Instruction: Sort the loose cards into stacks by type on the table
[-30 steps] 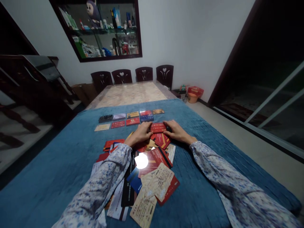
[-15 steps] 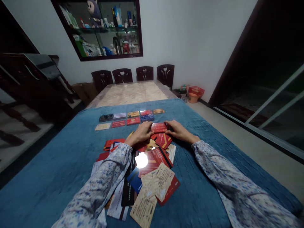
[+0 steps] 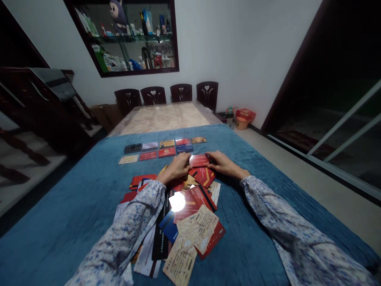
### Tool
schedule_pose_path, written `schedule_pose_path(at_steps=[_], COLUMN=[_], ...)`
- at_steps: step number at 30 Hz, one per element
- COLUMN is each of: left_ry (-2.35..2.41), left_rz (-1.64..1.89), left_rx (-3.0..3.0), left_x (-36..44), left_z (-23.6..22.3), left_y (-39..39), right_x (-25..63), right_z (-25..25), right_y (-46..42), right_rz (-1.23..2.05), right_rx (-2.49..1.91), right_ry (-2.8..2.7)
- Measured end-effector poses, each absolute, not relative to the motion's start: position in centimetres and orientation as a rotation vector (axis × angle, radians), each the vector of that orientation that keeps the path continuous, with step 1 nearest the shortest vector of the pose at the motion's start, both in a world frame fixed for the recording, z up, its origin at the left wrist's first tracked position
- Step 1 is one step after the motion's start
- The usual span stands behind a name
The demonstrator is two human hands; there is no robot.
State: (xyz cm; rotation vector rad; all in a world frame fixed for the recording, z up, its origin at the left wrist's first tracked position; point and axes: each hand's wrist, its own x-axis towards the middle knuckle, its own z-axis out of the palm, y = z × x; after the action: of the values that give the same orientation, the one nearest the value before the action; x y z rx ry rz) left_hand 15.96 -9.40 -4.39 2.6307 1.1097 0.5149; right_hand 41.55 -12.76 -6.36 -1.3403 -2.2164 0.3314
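A red card (image 3: 199, 160) lies flat between my two hands, at the far end of a loose heap of cards. My left hand (image 3: 177, 167) has its fingers closed on the card's left edge. Gripping the opposite edge, my right hand (image 3: 222, 163) has its thumb at the near corner. Whether more cards lie under this one I cannot tell. The heap below holds red cards (image 3: 205, 177), cream cards (image 3: 202, 226), a blue card (image 3: 169, 225) and a long black card (image 3: 161, 238), overlapping at all angles. My left forearm hides part of the heap.
Beyond my hands, cards sit in two rows: a black stack (image 3: 133, 148), a yellow card (image 3: 167, 143), a blue stack (image 3: 184, 148) and several others. A blue cloth (image 3: 74, 198) covers the near table. Chairs (image 3: 153, 95) stand at its far end.
Both hands stay at the red card's two edges, and the card has hardly shifted. The heap and the rows look the same.
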Motion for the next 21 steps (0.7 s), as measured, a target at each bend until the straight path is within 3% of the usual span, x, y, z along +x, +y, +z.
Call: schedule_pose_path(at_steps=[21], left_ry=[1.162], left_rz=[0.343], left_rx=[2.754], left_x=[15.7], left_z=[-2.3], left_y=[-9.5], right_x=[41.0], right_z=[-4.6], right_y=[-11.3], right_rz=[0.208], right_rx=[-1.396], right_ry=[-2.384])
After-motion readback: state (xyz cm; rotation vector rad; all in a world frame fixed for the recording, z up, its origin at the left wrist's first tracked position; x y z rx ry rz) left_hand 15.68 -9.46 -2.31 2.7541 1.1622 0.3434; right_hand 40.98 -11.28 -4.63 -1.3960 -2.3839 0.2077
